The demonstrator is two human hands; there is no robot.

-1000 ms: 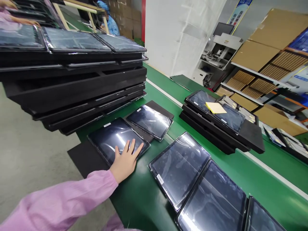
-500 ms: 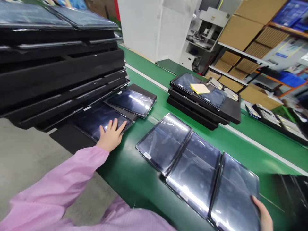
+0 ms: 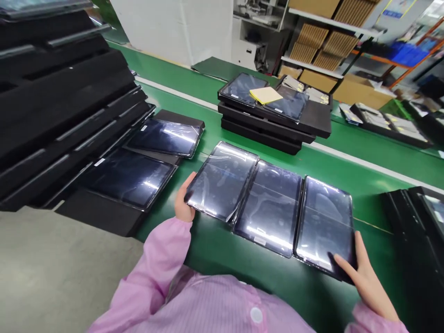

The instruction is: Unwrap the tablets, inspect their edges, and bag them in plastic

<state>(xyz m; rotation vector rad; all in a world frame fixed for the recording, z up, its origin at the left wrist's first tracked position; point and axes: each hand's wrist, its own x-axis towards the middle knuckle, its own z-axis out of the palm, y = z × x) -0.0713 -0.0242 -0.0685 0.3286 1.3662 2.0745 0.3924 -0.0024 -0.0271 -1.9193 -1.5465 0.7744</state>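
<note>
Three panels [image 3: 270, 208]: side by side
Two panels [image 3: 130, 178]: outside row
My left hand [image 3: 183, 203]: fingers together, left edge; grip unclear
My right hand [image 3: 368, 274]: thumb spread, pinching right panel [image 3: 326, 224]

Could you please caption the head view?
Two bare hands grip opposite ends of a row of three black, glossy, rectangular tablet-like panels above a green work surface.

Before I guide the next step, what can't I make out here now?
All in the head view:
- Part of the left hand: hidden by the left screen.
- Some fingers of the right hand: hidden behind the right screen.
- Print on the middle screen's label: too small.
- Full extent of the left stack and right stack: cut off by the picture's edges.
</note>
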